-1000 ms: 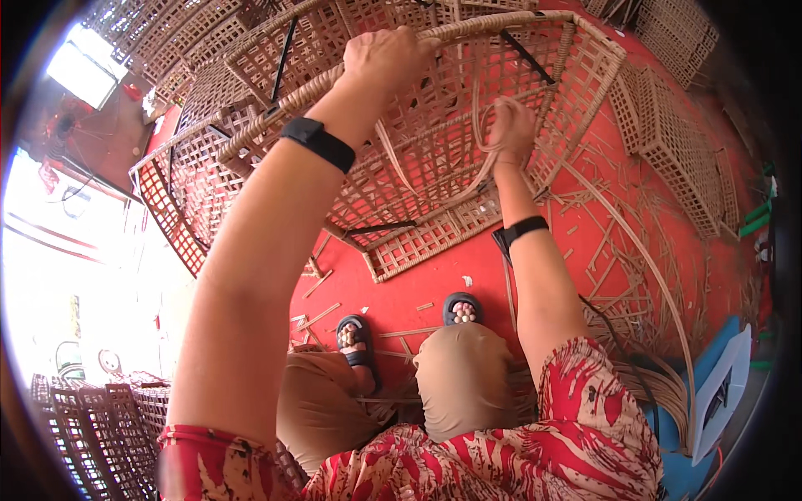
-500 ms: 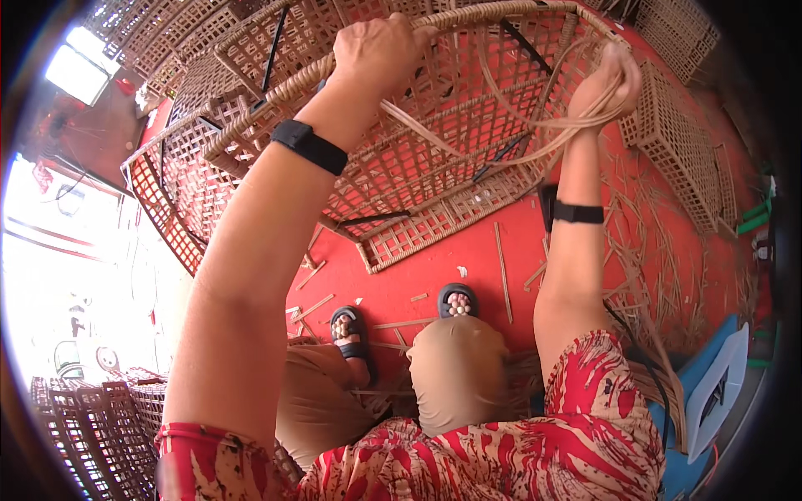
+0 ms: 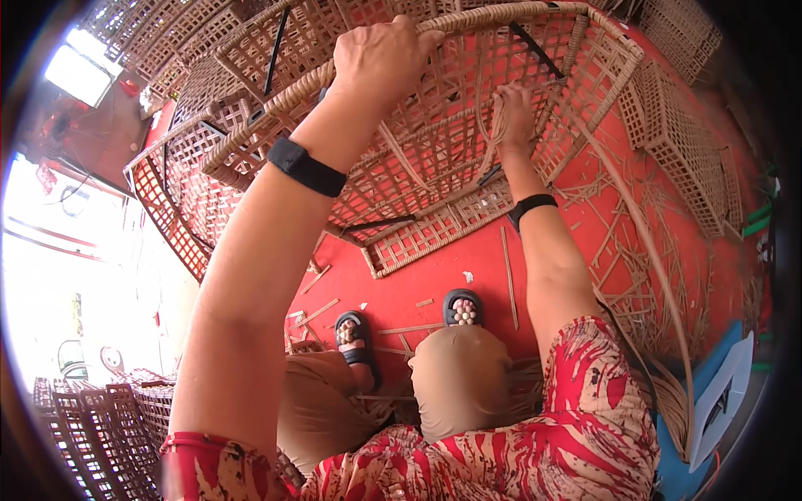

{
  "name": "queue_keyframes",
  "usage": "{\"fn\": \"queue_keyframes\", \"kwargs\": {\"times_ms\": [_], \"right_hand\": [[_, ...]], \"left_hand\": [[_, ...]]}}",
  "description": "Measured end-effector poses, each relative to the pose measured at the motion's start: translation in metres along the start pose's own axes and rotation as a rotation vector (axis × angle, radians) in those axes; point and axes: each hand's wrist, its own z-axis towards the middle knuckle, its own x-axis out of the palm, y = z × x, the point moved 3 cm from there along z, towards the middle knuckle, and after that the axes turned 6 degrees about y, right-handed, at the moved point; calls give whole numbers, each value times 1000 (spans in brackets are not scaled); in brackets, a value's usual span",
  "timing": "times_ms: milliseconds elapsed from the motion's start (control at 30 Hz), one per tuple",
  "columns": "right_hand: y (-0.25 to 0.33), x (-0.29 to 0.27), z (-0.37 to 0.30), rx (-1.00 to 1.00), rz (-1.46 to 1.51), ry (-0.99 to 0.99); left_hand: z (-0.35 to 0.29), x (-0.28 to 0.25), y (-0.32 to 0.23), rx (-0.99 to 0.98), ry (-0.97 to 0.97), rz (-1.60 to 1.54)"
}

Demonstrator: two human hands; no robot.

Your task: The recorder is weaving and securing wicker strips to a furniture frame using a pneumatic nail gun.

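A large brown lattice-woven basket [image 3: 434,159] lies tilted before me, with black struts inside it and a thick, cord-wrapped rim. My left hand [image 3: 380,63] is closed over that rim [image 3: 493,15] at the top middle. Below the rim and to its right, my right hand [image 3: 515,117] pinches a thin tan weaving strip [image 3: 493,150] against the basket's inner side. From near the basket's right corner a long loose strip [image 3: 639,221] trails toward the lower right. Where the strip meets the rim behind my left fingers is hidden.
Cut strips [image 3: 626,259] litter the red floor [image 3: 418,292]. More lattice pieces stand at the right [image 3: 685,159] and as a dark stack [image 3: 96,426] at lower left. A blue-and-white container [image 3: 723,401] sits at lower right beside a strip bundle [image 3: 668,401].
My right hand has moved left and down from the basket's right corner to its inner side. The strip's loops around it have been drawn out. My left hand stays on the rim.
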Motion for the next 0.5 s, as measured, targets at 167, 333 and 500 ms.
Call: {"fn": "queue_keyframes", "kwargs": {"times_ms": [167,333,500], "right_hand": [[9,-21,8,-298,-294,215],[25,-58,45,-378,-427,52],[12,-49,49,-123,-245,-153]], "left_hand": [[0,2,5,-17,-25,68],[-8,-14,-7,-68,87,-18],[-11,-12,-7,-6,-56,-54]]}}
